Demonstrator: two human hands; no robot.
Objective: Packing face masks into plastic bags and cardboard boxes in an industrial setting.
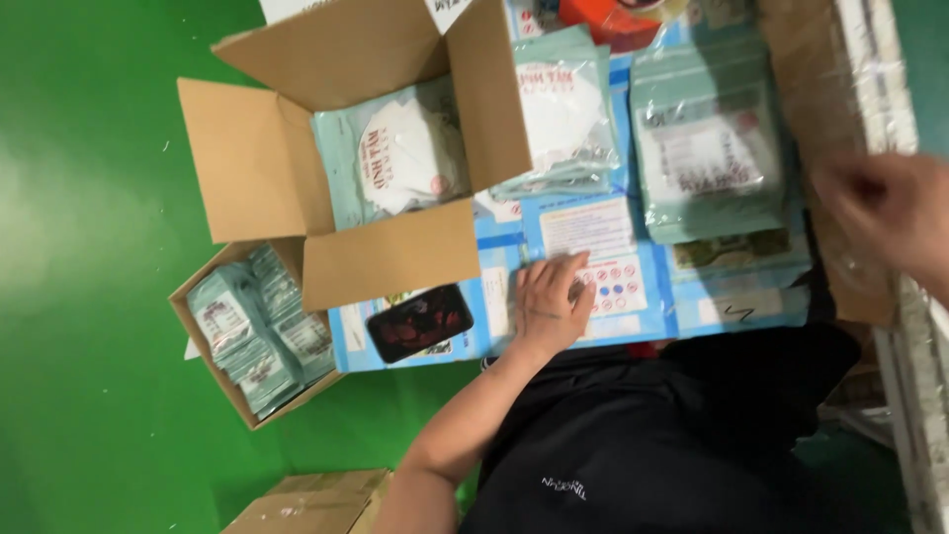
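Observation:
My left hand lies flat, fingers apart, on a blue printed sheet that covers the work surface, and holds nothing. My right hand is a blur at the right edge, over a wrapped brown surface; whether it holds anything is unclear. An open cardboard box just left of my left hand holds pale green packets with white masks. Two stacks of the same packets lie on the surface, one beside the box and a taller one further right.
A dark phone lies on the blue sheet near my left wrist. A smaller carton full of packets stands on the green floor. Another closed carton sits at the bottom. An orange object is at the top edge.

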